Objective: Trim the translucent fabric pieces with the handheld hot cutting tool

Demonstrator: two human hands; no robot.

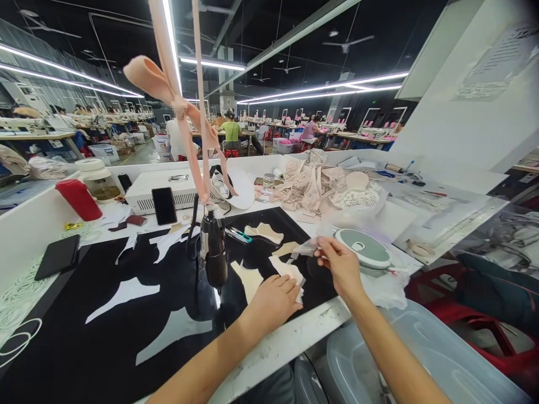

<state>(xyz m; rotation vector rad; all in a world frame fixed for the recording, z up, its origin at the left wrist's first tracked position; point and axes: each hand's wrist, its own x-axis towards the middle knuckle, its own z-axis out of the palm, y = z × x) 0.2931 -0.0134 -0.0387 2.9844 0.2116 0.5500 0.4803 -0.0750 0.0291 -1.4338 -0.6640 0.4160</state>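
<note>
Beside the right fingers pinching translucent film sits a green-lidded container.

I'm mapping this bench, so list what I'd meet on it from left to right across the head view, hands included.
Red container → upright phone → hanging tool → the cream piece between tool and left hand → left hand → right hand.
</note>
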